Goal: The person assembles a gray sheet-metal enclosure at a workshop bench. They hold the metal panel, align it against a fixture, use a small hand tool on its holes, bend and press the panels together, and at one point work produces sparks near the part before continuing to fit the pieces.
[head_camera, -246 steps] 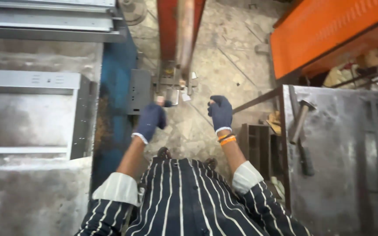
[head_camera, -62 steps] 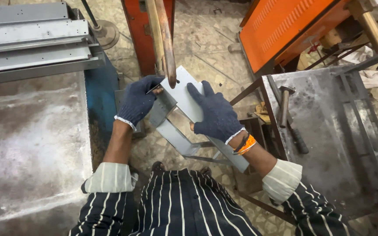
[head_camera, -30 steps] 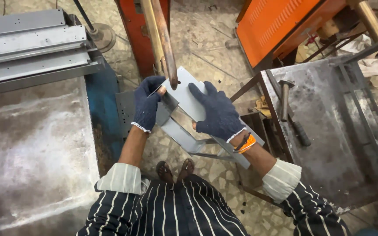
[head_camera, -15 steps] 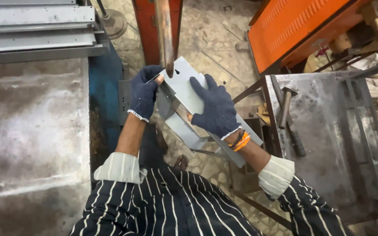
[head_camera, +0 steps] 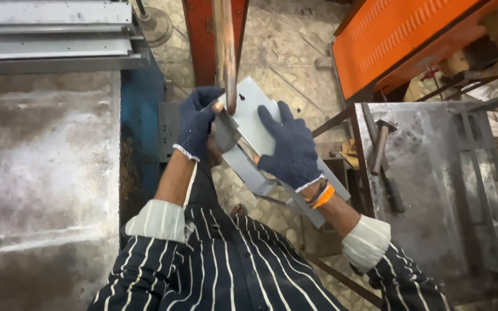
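Note:
Both hands wear dark blue knit gloves and hold a bent grey sheet-metal part with small holes near its top edge. My left hand grips its upper left side, close to a vertical wooden handle that hangs in front of a red machine post. My right hand lies spread flat over the part's face, fingers apart, pressing on it. The part's lower end runs down under my right wrist, which carries orange bands.
A worn steel table fills the left, with stacked grey metal profiles at its far end and a blue machine side beside it. A hammer lies on a metal bench at right. An orange cabinet stands behind.
Eight seconds ago both hands were low at the machine without the part. Since two seconds ago they hold the grey part; it has shifted slightly up toward the wooden handle.

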